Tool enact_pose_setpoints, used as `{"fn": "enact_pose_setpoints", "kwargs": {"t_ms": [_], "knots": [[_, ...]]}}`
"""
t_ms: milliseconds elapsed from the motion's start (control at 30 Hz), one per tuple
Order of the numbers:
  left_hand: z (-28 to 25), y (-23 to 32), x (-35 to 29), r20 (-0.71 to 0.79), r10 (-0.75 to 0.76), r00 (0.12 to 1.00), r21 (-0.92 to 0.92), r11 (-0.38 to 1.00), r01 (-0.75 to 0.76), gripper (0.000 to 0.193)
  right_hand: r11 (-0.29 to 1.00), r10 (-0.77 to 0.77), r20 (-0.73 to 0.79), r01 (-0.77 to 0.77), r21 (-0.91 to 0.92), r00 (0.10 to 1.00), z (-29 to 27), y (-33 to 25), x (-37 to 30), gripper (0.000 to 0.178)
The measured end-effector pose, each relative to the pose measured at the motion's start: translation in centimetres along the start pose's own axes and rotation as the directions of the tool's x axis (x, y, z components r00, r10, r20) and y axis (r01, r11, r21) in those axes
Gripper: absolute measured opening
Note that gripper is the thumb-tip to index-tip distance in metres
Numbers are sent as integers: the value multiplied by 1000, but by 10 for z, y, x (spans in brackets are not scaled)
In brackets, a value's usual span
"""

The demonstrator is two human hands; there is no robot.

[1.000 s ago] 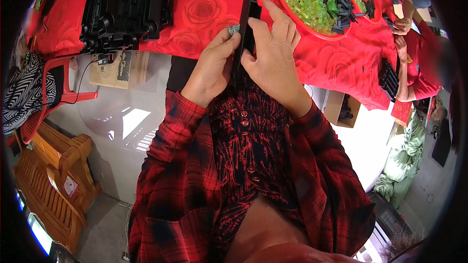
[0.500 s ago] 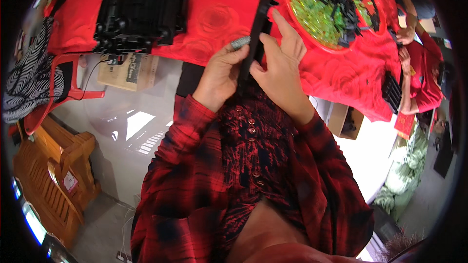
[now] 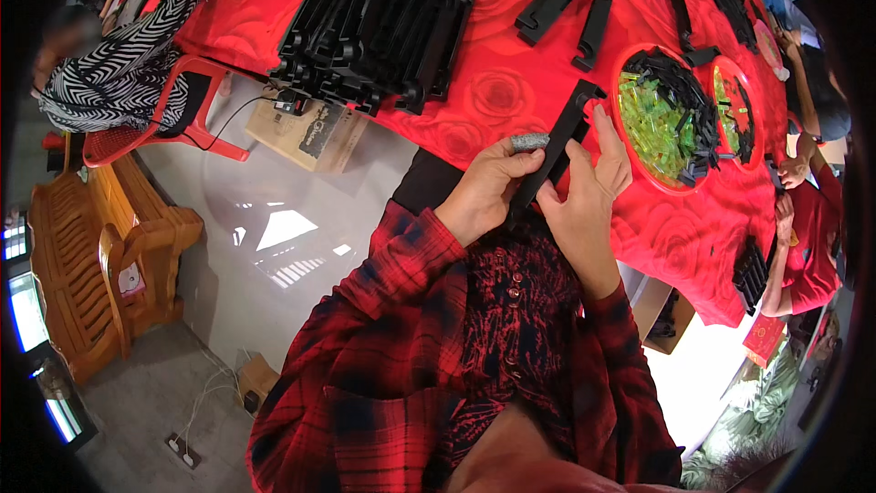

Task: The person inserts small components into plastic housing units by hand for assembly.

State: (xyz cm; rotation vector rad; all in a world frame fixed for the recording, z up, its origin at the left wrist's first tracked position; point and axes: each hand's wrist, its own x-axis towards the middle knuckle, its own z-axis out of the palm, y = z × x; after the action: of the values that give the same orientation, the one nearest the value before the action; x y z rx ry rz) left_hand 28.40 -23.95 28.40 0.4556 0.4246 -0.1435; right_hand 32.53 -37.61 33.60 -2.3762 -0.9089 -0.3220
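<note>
A long narrow black plastic part (image 3: 558, 148) is tilted between my hands, over the table's near edge. My left hand (image 3: 484, 187) is closed around its lower left side. A grey wrapping (image 3: 529, 141) covers the tip of one left finger. On the opposite side, my right hand (image 3: 586, 205) has its thumb and fingers against the part's right edge, the index finger reaching toward the upper end. Whether anything small sits under those fingertips is hidden. Beside my right hand, a red tray (image 3: 671, 184) holds yellow-green translucent pieces and small black pieces.
Stacked black plastic parts (image 3: 374, 32) cover the table's left side. Loose black parts (image 3: 554, 5) lie farther back. A second red tray (image 3: 754, 155) stands at the right, near another person's red sleeve (image 3: 812, 251). At left are a red chair (image 3: 196, 73), a cardboard box (image 3: 306, 137) and a wooden bench (image 3: 137, 246).
The whole view has shifted, so the table, hands and trays sit lower and further right. My hands stay on the black part; the right index finger has lifted slightly off its face.
</note>
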Motion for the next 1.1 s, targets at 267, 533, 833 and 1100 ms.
{"fn": "enact_pose_setpoints", "kwargs": {"t_ms": [267,533,833,1100], "knots": [[1,2,-2,19,50,999,94,994,-51,28,1000,-12,-29,12,-12,1000,1,0,1,44],[3,5,-2,17,104,994,105,989,-105,24,998,-50,-65,52,29,997,1,2,2,44],[0,6,-1,28,105,994,152,982,-108,24,998,-44,-86,48,45,995,4,6,-2,42],[3,4,1,-8,99,995,168,981,-97,26,998,-49,-93,52,37,994,5,10,-4,44]]}}
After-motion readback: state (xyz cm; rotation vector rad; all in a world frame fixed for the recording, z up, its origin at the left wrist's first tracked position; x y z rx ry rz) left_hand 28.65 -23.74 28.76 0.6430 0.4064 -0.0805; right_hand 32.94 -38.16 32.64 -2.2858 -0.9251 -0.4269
